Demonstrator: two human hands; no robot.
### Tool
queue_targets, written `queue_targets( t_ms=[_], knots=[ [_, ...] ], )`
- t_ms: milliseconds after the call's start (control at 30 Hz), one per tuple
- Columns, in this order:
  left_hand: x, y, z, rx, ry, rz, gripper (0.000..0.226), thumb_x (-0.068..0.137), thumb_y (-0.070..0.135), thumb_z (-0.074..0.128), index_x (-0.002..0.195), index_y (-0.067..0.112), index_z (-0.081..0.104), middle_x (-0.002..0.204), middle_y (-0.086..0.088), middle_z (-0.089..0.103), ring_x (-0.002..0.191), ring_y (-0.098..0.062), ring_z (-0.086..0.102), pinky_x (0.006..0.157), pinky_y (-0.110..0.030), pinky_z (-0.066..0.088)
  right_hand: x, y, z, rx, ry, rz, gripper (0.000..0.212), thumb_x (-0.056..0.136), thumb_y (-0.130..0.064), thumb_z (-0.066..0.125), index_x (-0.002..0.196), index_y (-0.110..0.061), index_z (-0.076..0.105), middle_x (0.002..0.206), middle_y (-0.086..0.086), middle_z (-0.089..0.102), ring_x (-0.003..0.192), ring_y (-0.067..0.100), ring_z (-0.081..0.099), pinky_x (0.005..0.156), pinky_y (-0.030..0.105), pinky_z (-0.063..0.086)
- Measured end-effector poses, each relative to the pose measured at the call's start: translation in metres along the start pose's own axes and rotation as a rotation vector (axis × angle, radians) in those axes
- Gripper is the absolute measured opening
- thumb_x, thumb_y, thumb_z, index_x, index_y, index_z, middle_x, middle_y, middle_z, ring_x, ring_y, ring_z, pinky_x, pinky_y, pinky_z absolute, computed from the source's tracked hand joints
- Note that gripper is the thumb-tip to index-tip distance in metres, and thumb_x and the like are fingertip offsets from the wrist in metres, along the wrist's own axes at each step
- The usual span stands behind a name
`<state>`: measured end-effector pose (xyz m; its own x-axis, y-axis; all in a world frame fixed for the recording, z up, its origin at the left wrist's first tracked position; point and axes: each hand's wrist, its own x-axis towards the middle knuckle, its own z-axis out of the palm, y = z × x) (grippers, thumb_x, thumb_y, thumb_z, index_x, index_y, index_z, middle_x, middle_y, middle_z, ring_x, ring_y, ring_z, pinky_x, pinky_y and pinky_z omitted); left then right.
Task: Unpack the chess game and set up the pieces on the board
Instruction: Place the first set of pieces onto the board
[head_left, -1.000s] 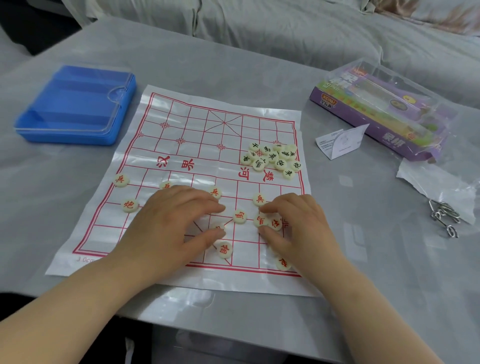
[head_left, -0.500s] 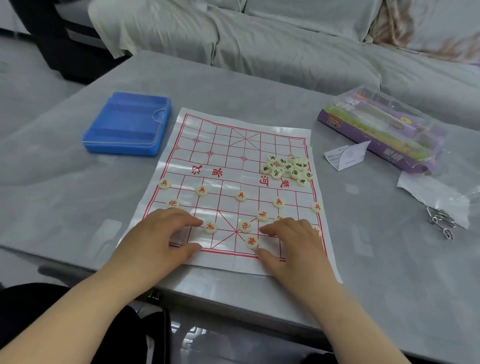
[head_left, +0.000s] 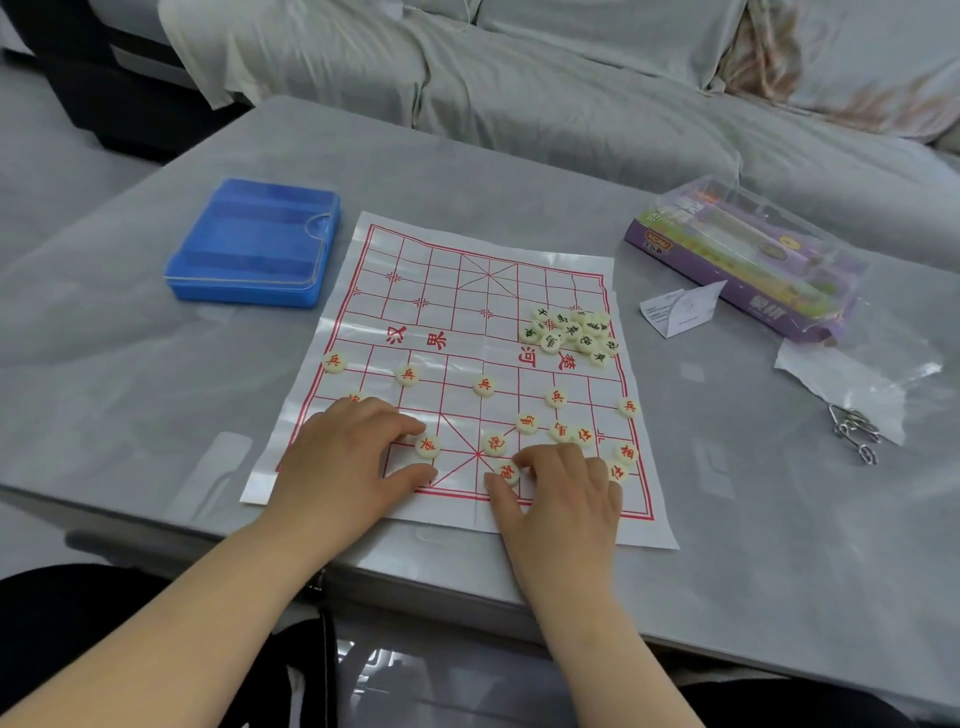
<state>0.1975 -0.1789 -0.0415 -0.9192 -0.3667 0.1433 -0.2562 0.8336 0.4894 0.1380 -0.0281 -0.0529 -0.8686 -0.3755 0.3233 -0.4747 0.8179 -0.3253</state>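
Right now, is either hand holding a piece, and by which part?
The right hand pinches a red-lettered piece by its rim between thumb and forefinger, flat on the board. The left hand grips nothing; a second piece lies by its fingertips.

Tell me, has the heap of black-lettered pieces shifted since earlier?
No. The heap of black-lettered pieces sits just beyond the red river characters at the right edge of the board, as before.

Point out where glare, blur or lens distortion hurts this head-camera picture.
Head view: soft, even light, faint shadows; white glare streaks the glossy red-lined board sheet by the left hand and the shiny grey table; the wide lens slightly bows the table's edges; the heap of cream discs with black characters is slightly soft, while the red-marked cream disc pinched by the right hand is legible.
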Motion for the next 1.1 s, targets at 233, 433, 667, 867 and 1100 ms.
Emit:
queue_targets(
  t_ms=[233, 433, 667, 867, 1100],
  knots=[
    [0.006, 0.003, 0.002, -0.020, 0.003, -0.002, 0.034, 0.084, 0.036, 0.057, 0.116, 0.025, 0.060, 0.117, 0.008, 0.055, 0.108, -0.011, 0.043, 0.082, -0.020, 0.025, -0.002, 0.006, -0.001, 0.012, -0.036, -0.057, 0.019, 0.059, -0.039, 0.061, 0.075, -0.032, 0.068, 0.069, -0.013, 0.061, 0.060, 0.009, 0.059, 0.054, 0.024, 0.050],
    [0.006, 0.002, 0.003, -0.030, -0.016, -0.002, 0.030, 0.085, 0.033, 0.057, 0.113, 0.024, 0.061, 0.116, 0.007, 0.055, 0.104, -0.009, 0.041, 0.087, -0.022, 0.028, -0.009, 0.034, -0.018, 0.081, -0.040, -0.002, 0.034, 0.067, -0.041, 0.059, 0.096, -0.024, 0.067, 0.085, -0.007, 0.067, 0.078, 0.017, 0.061, 0.069, 0.028, 0.042],
    [0.005, 0.008, 0.005, -0.053, -0.014, 0.023, 0.032, 0.082, 0.035, 0.061, 0.112, 0.023, 0.062, 0.115, 0.007, 0.057, 0.097, -0.005, 0.036, 0.088, -0.023, 0.026, -0.005, 0.075, -0.039, 0.141, -0.116, 0.185, 0.026, 0.083, -0.029, 0.062, 0.108, -0.023, 0.060, 0.112, -0.010, 0.055, 0.092, 0.002, 0.030, 0.071, 0.013, 0.015],
    [0.002, 0.014, 0.007, -0.032, -0.065, 0.056, 0.040, 0.080, 0.046, 0.059, 0.112, 0.023, 0.062, 0.121, 0.007, 0.055, 0.114, -0.015, 0.044, 0.094, -0.027, 0.028, -0.007, 0.075, -0.034, 0.170, -0.144, 0.222, 0.037, 0.083, -0.034, 0.061, 0.117, -0.023, 0.053, 0.116, -0.010, 0.050, 0.094, 0.001, 0.031, 0.078, 0.013, 0.018],
    [0.001, 0.018, 0.008, 0.001, -0.099, 0.047, 0.048, 0.067, 0.046, 0.050, 0.102, 0.019, 0.068, 0.109, 0.001, 0.064, 0.106, -0.024, 0.053, 0.087, -0.031, 0.030, -0.006, 0.076, -0.031, 0.182, -0.142, 0.182, 0.030, 0.085, -0.035, 0.058, 0.113, -0.025, 0.056, 0.116, -0.012, 0.052, 0.093, 0.001, 0.032, 0.077, 0.013, 0.018]
  ],
)
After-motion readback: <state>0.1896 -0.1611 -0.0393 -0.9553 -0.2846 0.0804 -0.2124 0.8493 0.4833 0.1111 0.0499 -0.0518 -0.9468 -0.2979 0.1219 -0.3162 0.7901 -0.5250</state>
